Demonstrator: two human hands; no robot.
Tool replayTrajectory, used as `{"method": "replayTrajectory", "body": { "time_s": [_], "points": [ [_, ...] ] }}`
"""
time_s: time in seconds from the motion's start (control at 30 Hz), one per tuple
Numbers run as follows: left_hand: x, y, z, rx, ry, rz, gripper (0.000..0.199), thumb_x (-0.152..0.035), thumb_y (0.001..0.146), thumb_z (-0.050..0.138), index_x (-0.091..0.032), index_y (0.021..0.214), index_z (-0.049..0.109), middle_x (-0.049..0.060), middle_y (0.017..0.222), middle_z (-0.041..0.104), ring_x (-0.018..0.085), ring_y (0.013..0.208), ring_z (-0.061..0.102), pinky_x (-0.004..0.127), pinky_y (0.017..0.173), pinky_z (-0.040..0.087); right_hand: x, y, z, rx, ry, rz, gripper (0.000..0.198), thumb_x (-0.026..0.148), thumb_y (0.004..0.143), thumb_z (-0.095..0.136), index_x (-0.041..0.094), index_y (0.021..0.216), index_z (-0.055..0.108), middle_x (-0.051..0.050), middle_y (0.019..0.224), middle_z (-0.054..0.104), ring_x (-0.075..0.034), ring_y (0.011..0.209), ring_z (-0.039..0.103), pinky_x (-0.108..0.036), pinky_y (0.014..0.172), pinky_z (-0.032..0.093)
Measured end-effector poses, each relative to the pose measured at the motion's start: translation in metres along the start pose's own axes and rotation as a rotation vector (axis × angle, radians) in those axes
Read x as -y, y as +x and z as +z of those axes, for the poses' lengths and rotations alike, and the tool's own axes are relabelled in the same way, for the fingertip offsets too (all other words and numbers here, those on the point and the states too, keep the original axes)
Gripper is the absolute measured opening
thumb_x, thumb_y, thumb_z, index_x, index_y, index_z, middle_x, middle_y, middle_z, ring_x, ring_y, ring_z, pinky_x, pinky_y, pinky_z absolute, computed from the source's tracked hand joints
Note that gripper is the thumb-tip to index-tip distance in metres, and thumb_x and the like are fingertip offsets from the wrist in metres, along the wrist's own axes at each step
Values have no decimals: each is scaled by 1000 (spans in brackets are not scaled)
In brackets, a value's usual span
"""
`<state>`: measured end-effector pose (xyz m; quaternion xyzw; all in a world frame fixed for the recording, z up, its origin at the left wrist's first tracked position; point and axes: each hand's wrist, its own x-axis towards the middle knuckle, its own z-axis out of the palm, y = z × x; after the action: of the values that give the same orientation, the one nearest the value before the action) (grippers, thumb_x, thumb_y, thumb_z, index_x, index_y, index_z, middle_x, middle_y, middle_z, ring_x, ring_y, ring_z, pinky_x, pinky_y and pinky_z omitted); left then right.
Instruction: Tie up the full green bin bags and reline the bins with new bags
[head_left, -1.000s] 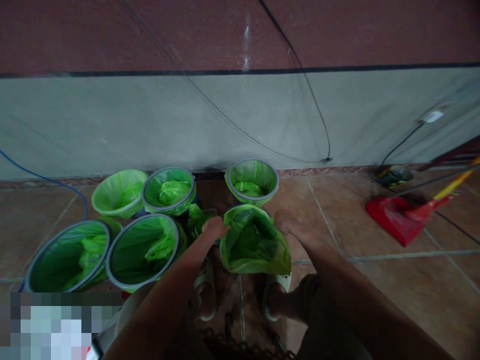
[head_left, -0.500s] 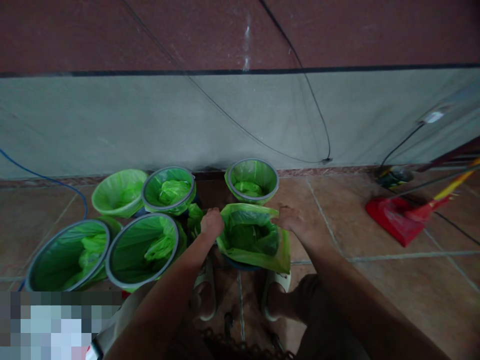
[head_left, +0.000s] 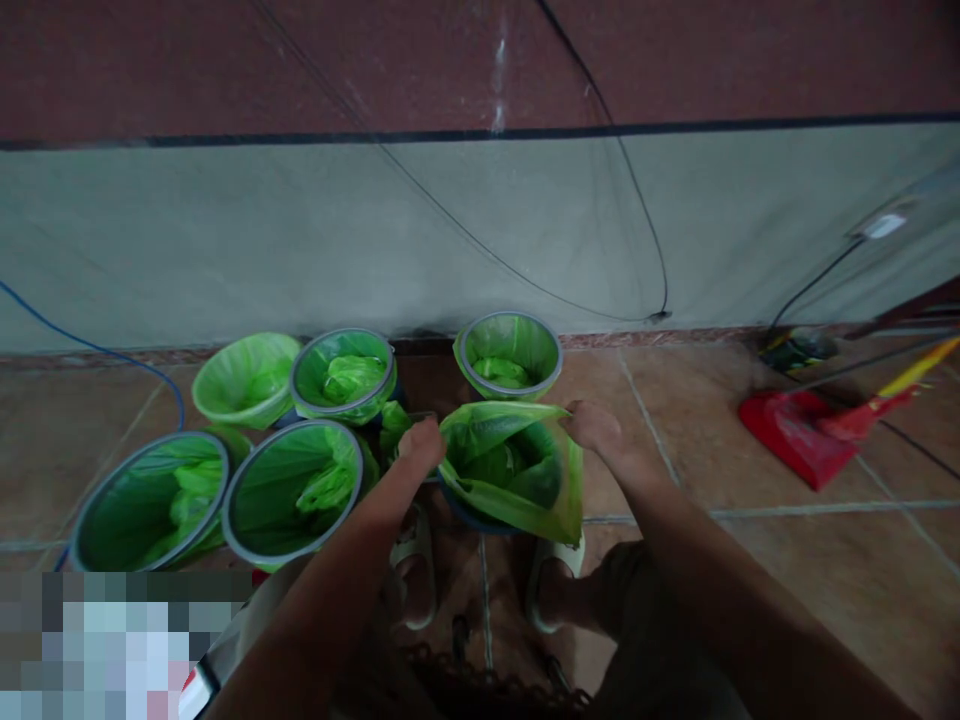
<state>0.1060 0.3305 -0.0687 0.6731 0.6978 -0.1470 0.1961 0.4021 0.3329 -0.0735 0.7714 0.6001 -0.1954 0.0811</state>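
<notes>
A green plastic bag [head_left: 517,515] lines a dark bin [head_left: 469,512] that stands on the floor between my feet. Its mouth hangs loose over the bin's rim, with the front edge folded outward. My left hand [head_left: 422,442] is closed on the bag's left edge. On the far right corner, my right hand [head_left: 594,425] pinches the bag and pulls its back edge taut. Just behind is another bin [head_left: 510,318], lined in green with a grey ring round its rim. Some crumpled green plastic [head_left: 391,425] lies beside my left hand, partly hidden by it.
Several green-lined bins stand to the left, among them a front bin [head_left: 232,520] with a grey ring. A red dustpan [head_left: 799,435] lies on the tiles at the right. Black cables hang down the wall [head_left: 337,230]; a blue cable [head_left: 97,348] runs along the left.
My right hand has moved slightly right and up, drawing the bag's back edge out straight. The bag's mouth has changed from squarish to a slanted opening. My left hand keeps its hold.
</notes>
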Motion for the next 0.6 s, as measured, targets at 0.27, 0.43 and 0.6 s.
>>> {"method": "replayTrajectory", "body": {
  "time_s": [0.27,0.43,0.6],
  "points": [
    [0,-14,4,195,-191,45,76,-53,82,60,-7,139,40,19,114,69,26,100,70,28,79,54,5,-12,-12,92,-50,-29,28,22,80,58,12,103,72,-15,103,71,-24,100,66,-28,79,50],
    [-4,-17,14,282,-205,131,32,-27,82,58,-14,110,67,9,88,75,19,76,72,23,63,53,1,-16,-23,-6,-23,-59,34,22,79,61,15,111,72,-14,101,72,-25,100,67,-29,80,50],
    [-7,-6,18,188,-101,150,22,-22,79,56,-13,86,75,13,89,75,22,91,70,22,69,51,3,-27,-40,-134,111,-27,34,30,80,64,20,112,72,-10,103,74,-24,99,68,-29,84,50]
  ]
}}
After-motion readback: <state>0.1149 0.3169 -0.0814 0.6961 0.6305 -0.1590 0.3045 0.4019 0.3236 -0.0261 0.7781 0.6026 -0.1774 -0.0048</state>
